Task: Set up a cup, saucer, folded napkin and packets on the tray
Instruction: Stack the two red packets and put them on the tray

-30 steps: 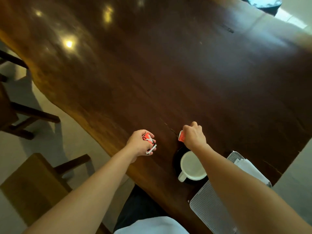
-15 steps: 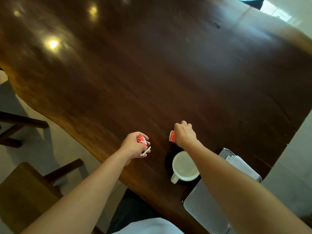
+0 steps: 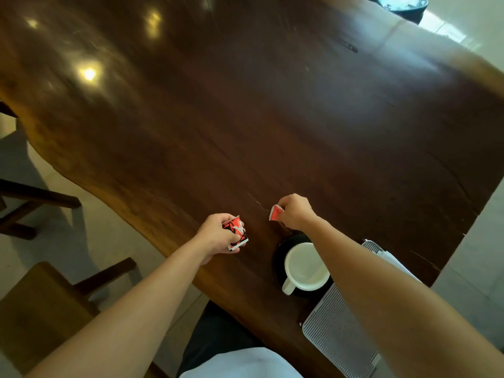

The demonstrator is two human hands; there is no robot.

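My left hand point(image 3: 218, 236) is closed around red and white packets point(image 3: 236, 233) just above the table's near edge. A short way to the right, my right hand point(image 3: 296, 212) pinches a single red packet point(image 3: 276, 213) over the dark wood. Below that hand a white cup point(image 3: 305, 266) stands on a black saucer point(image 3: 281, 257). My right forearm crosses over a grey ribbed tray point(image 3: 335, 331) at the lower right. A folded white napkin point(image 3: 395, 261) lies on the tray's far end, partly hidden by the arm.
The large dark wooden table point(image 3: 272, 118) stretches away ahead. Wooden chairs point(image 3: 46, 304) stand on the pale floor to the left, off the table's wavy edge. A dark round object point(image 3: 401, 4) sits beyond the far right corner.
Both hands keep their packets and have stayed close to the same spot. The view has shifted a little.
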